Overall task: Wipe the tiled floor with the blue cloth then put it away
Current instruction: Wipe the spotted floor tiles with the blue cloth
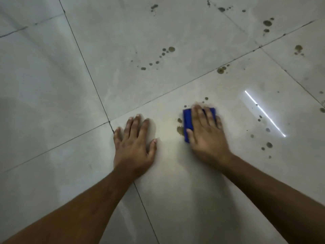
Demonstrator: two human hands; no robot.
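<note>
A folded blue cloth lies flat on the pale tiled floor, mostly covered by my right hand, which presses down on it with fingers spread. Only the cloth's left side and a strip of its far edge show. My left hand rests palm down on the bare tile to the left of the cloth, fingers apart, holding nothing. Two brown stains sit right at the cloth's left edge.
Several dark brown spots dot the tiles: a curved trail farther ahead, a cluster at the grout line, more at the right and far right. A bright light reflection streaks the tile to the right.
</note>
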